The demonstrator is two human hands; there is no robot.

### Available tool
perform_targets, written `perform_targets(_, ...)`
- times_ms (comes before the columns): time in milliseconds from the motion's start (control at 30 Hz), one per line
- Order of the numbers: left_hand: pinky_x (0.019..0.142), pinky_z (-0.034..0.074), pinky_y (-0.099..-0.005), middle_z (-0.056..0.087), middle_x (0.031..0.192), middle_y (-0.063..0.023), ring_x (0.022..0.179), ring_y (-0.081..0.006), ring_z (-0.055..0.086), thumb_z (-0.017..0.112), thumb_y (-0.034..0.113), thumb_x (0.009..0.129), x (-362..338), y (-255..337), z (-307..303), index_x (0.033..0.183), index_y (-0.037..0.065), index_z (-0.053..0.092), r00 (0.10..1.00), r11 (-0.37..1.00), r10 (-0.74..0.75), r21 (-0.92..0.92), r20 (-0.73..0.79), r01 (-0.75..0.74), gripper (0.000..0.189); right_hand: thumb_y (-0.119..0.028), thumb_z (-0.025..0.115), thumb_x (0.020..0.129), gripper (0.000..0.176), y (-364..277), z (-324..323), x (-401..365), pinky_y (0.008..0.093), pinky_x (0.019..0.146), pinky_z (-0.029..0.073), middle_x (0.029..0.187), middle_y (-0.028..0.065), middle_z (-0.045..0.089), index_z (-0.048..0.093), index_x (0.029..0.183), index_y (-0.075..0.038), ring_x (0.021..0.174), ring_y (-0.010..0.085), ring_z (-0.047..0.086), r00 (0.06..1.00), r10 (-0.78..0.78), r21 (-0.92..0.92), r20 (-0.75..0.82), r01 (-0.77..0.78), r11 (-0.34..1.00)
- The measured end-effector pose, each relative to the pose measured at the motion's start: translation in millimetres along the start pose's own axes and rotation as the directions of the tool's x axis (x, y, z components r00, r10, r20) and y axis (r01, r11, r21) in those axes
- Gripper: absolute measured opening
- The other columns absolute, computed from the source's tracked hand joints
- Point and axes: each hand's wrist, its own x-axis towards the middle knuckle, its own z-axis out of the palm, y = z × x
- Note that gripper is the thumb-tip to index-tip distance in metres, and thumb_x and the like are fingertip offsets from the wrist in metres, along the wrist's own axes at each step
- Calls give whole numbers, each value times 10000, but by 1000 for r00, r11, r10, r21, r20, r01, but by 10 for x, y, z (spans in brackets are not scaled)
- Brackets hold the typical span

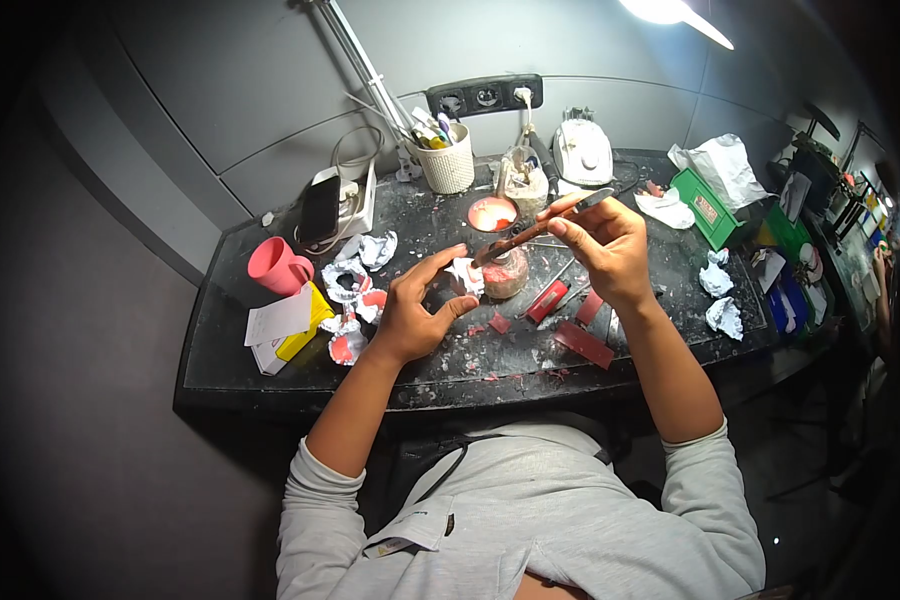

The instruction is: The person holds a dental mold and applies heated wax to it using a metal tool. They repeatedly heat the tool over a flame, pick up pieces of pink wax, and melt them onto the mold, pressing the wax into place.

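Between the thumb and fingers of my left hand [417, 306] is a small white plaster piece [465, 277]. My right hand [607, 245] pinches a thin brownish tool [520, 238], whose far end touches or nearly touches the plaster piece. Just behind them sits a round dish of pink wax [492, 213]. A glass jar-like burner [506, 274] stands beside the plaster piece, partly hidden by the tool. Red wax sheets [583, 344] and a red-handled knife [547, 300] lie on the black table, to the right of my left hand.
A pink mug [278, 267], a phone [319, 210] and plaster casts [345, 280] are at the left. Behind stand a pen cup [445, 165] and a white device [583, 150]. A green box [706, 208] and crumpled white pieces [724, 317] lie at the right.
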Motion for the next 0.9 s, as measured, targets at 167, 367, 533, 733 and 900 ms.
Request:
perform_targets(167,1110,421,-357,570,1393,-180,1289,-242,554,806,128,852,1,-26,-5,1393,-50,507,1000,1000,-4,-26,10,4,644,35,673,929,148,18,-1,3,307,890,574,1040,131,719,652,1075,47,989,183,699,1000,-26,11,13,26,1000)
perform_targets(367,1120,416,-372,562,1395,-187,1305,-254,542,797,133,865,2,-43,-3,1399,-64,491,1000,996,-9,-87,14,11,646,58,647,934,148,15,-2,4,319,916,564,1058,134,711,643,1081,47,1015,195,693,997,-57,12,49,57,998)
perform_targets(533,1119,417,-369,566,1391,-181,1303,-248,543,799,117,861,1,-45,-3,1396,-67,492,999,994,-32,-106,16,33,644,73,631,937,137,-2,-4,-5,319,918,562,1059,133,707,639,1071,48,1033,191,682,996,-64,-11,66,65,998)
perform_targets(733,1119,412,-355,584,1371,-169,1288,-229,551,817,78,829,11,-58,-5,1374,-56,517,1000,999,-15,-44,-24,14,637,30,659,941,140,-1,-148,76,289,901,536,1043,119,724,642,1080,39,981,152,685,978,-117,-87,-173,103,991)
perform_targets(900,1121,412,-357,592,1363,-160,1286,-229,552,827,58,808,12,-86,6,1357,-36,540,999,1000,-11,20,-46,12,627,14,676,937,154,14,-150,64,283,894,541,1035,102,731,657,1090,22,970,134,691,983,-85,-216,-164,48,975)
